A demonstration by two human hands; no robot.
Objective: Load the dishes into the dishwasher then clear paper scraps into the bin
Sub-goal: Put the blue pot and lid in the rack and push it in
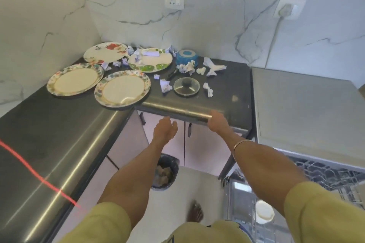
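Several floral plates lie in the counter corner: one nearest the edge (pixel 123 89), one to its left (pixel 76 79), one behind (pixel 105 52), and one with green leaves (pixel 151 60) holding paper scraps. A glass lid (pixel 186 86) and a blue bowl (pixel 186 57) sit to the right, among crumpled paper scraps (pixel 165 85). My left hand (pixel 165 129) hovers open below the counter edge, holding nothing. My right hand (pixel 217 121) rests against the counter's front edge, fingers curled, with nothing seen in it. The dishwasher (pixel 325 175) stands open at the lower right. A black bin (pixel 165 172) stands on the floor.
The dark counter (pixel 59 134) runs in an L around the corner. The dishwasher's grey top (pixel 306 108) adjoins the counter on the right. Cabinet doors (pixel 164 144) lie below the counter. A plugged-in socket (pixel 286 9) is on the marble wall. My bare foot (pixel 195 212) is on the floor.
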